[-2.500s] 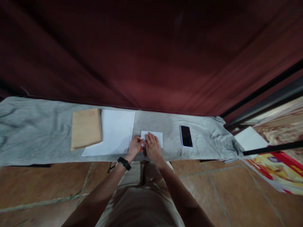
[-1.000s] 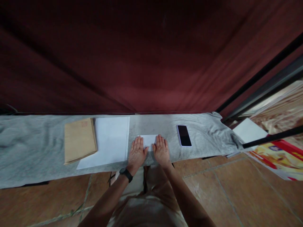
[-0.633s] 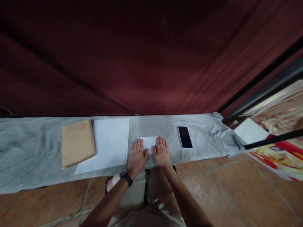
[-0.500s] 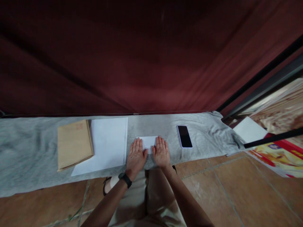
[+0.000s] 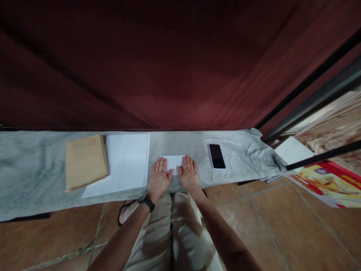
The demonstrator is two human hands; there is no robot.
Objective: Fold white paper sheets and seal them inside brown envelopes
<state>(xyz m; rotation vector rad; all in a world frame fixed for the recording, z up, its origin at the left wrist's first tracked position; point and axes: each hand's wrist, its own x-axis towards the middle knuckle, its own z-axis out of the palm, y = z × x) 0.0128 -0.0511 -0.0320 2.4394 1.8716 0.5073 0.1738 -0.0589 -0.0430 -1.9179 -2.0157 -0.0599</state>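
Observation:
A small folded white paper [image 5: 173, 162] lies on a grey cloth [image 5: 34, 169]. My left hand [image 5: 158, 178] rests flat on its left part, fingers stretched out and together. My right hand [image 5: 188, 174] lies flat on its right part in the same way. Most of the folded paper is hidden under my palms. A black watch sits on my left wrist.
Left of my hands lie a white sheet [image 5: 124, 162] and a brown envelope [image 5: 84, 161] overlapping it. A black phone [image 5: 216, 156] lies to the right. A dark red curtain hangs behind. More white paper [image 5: 293, 150] and a colourful box [image 5: 324, 180] sit at far right.
2.5 s ago my fingers were bunched on the folded paper's left edge; since then both hands lie flat on it. Over the last second they have stayed still.

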